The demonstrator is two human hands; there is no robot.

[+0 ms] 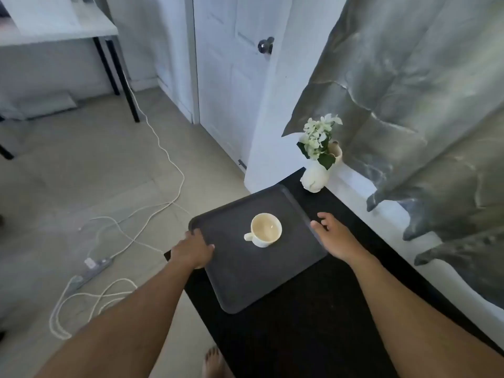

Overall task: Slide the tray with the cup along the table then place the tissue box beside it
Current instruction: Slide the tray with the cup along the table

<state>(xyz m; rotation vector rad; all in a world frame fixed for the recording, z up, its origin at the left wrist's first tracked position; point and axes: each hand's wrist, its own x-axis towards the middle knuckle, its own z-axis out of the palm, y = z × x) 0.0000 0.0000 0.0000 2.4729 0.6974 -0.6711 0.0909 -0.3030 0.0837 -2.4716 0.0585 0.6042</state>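
1 rounded dark tray (245, 276): left hand (192, 251) grips its rim, right hand (332, 236) seemingly loose.

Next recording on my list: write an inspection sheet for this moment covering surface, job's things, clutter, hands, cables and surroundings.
Surface: black table, with the tray on its far part.
Job's things: dark tray lies flat; cream cup stands upright on it, handle to the left; tissue box not in view.
Clutter: white vase of white flowers at the table's far end.
Hands: left hand grips the tray's left edge; right hand open at its right edge, contact unclear.
Cables: white cords and power strip on the floor, left of the table.
Surroundings: door, curtain, desk, bare foot.
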